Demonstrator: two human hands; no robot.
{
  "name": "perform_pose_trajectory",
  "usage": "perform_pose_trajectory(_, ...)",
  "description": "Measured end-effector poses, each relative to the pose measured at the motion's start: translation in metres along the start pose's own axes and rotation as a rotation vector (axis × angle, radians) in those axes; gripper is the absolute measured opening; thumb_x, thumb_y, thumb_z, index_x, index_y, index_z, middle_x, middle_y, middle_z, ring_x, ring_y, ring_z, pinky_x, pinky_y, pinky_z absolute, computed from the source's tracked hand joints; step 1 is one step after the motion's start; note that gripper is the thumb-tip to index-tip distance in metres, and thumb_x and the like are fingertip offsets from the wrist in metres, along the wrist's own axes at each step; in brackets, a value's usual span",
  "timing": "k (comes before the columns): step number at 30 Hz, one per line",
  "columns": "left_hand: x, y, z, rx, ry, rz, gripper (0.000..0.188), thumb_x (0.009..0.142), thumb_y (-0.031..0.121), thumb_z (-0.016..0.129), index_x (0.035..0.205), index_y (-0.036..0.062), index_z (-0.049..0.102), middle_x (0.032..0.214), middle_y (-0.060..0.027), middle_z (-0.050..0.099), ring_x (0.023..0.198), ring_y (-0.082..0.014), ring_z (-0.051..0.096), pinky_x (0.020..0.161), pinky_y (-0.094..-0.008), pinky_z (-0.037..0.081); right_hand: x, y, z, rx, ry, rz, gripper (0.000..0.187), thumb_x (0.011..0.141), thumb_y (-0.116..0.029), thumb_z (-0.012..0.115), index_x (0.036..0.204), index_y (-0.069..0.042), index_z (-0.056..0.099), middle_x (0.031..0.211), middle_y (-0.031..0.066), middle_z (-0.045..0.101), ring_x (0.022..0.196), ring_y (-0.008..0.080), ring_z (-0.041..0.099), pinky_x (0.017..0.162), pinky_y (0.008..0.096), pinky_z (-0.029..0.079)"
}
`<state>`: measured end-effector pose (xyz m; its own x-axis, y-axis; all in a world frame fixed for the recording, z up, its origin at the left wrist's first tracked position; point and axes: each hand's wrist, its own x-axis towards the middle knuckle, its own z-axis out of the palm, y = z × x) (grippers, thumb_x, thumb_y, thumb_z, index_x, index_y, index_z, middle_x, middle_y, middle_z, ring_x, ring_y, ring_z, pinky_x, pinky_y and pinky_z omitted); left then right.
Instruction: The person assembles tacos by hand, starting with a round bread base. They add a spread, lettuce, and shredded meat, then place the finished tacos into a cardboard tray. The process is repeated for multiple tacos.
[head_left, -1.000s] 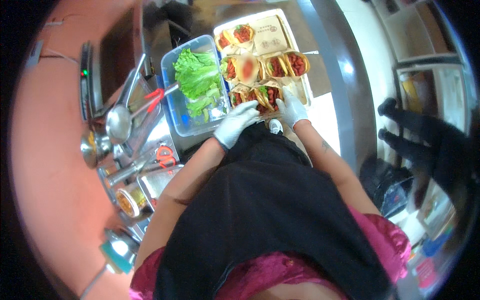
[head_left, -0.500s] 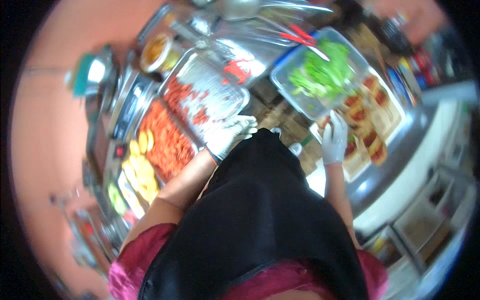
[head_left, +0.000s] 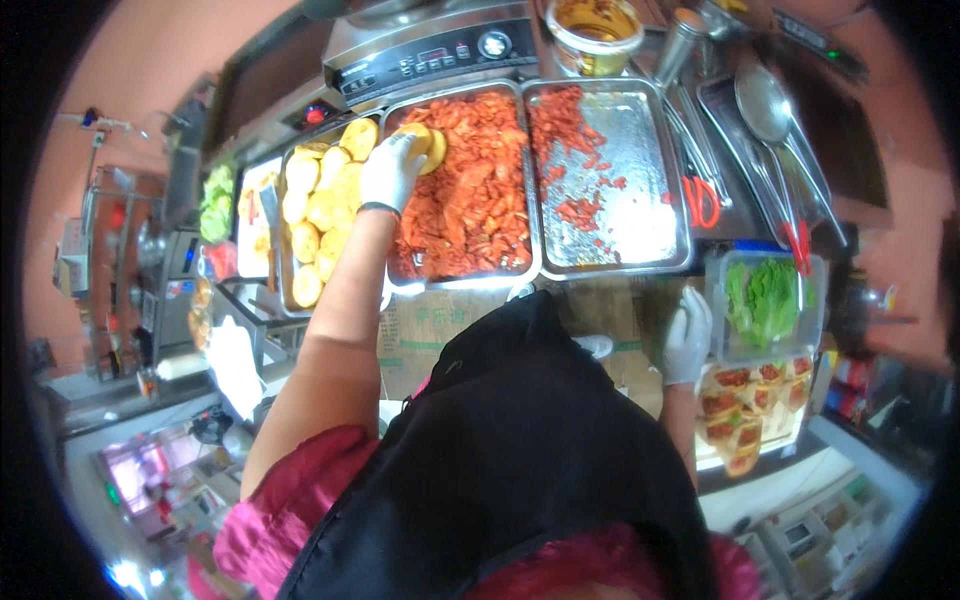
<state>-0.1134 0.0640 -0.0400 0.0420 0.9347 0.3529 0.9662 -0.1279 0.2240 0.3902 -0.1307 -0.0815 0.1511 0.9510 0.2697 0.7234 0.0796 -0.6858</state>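
Note:
My left hand (head_left: 393,172), in a white glove, is closed on a round yellow bun (head_left: 433,150) at the left edge of a metal tray of red chopped meat (head_left: 465,190). A second bun edge seems to show at my fingertips. Beside that tray, more yellow buns (head_left: 325,205) fill another tray on the left. My right hand (head_left: 686,338), also gloved, hovers just left of a clear plastic box (head_left: 716,315) of green lettuce (head_left: 765,300). Its fingers are stretched out and nothing shows in them. Below the box, several filled buns (head_left: 745,410) lie on a light board.
A third metal tray (head_left: 625,170) holds scattered red meat. Behind the trays stand an induction cooker (head_left: 440,60) and a tub of sauce (head_left: 595,35). Red-handled scissors (head_left: 700,200), tongs and a strainer ladle (head_left: 765,105) lie at the right. A cardboard sheet (head_left: 430,320) lies below the trays.
The view has swung left. My left hand has gone from near the sparse meat tray to the buns and taken hold of one. My right hand has left the filled buns.

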Motion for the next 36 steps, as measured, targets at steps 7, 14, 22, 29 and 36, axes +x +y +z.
perform_pose_trajectory(7, 0.02, -0.061, 0.013, -0.181, -0.339, -0.143, 0.043, 0.081, 0.022, 0.079, 0.116, -0.001, 0.071, 0.112, -0.021, 0.069, 0.106, -0.0357, 0.065, 0.095, -0.0379, 0.051, 0.056, -0.104, 0.077, 0.057, -0.025, -0.172, 0.032, 0.098, 0.0, 0.052, 0.128, -0.001, 0.06, 0.132, 0.0174, 0.059, 0.124, 0.0317, 0.055, 0.108, 0.0412, 0.042)
perform_pose_trajectory(14, 0.018, -0.092, 0.008, -0.33, -0.138, -0.155, 0.028, 0.089, 0.025, 0.072, 0.102, 0.0005, 0.073, 0.098, -0.0209, 0.068, 0.094, -0.0373, 0.065, 0.084, -0.0416, 0.051, 0.099, -0.208, 0.159, 0.426, -0.207, -0.221, 0.036, 0.092, 0.0, 0.06, 0.128, 0.0, 0.061, 0.129, 0.0187, 0.06, 0.121, 0.0309, 0.058, 0.105, 0.0397, 0.045)
perform_pose_trajectory(22, -0.016, -0.007, -0.033, -1.14, 0.028, -0.387, 0.029, 0.098, 0.015, 0.062, 0.122, -0.0016, 0.065, 0.119, -0.0152, 0.068, 0.105, -0.0229, 0.067, 0.092, -0.0336, 0.052, 0.139, -0.3, 0.233, 0.245, -0.417, -0.384, 0.09, 0.079, -0.029, 0.083, 0.149, 0.002, 0.035, 0.144, 0.0249, 0.045, 0.132, 0.041, 0.046, 0.111, 0.0448, 0.039)
perform_pose_trajectory(29, -0.042, 0.024, -0.062, -1.22, 0.092, -0.424, 0.022, 0.098, 0.013, 0.064, 0.113, -0.0026, 0.066, 0.124, -0.015, 0.063, 0.109, -0.0203, 0.062, 0.092, -0.0301, 0.051, 0.138, -0.296, 0.23, 0.408, -0.435, -0.45, 0.05, 0.091, -0.014, 0.066, 0.137, 0.001, 0.052, 0.128, 0.0236, 0.059, 0.116, 0.041, 0.059, 0.1, 0.0449, 0.048)
perform_pose_trajectory(36, -0.057, 0.034, -0.073, -0.846, 0.279, -0.358, 0.013, 0.095, 0.011, 0.067, 0.1, -0.0014, 0.066, 0.117, -0.0136, 0.059, 0.107, -0.0245, 0.059, 0.092, -0.0339, 0.048, 0.132, -0.309, 0.237, 0.442, -0.532, -0.236, 0.034, 0.093, -0.008, 0.061, 0.126, -0.001, 0.062, 0.107, 0.0187, 0.069, 0.098, 0.0306, 0.069, 0.086, 0.0382, 0.054)
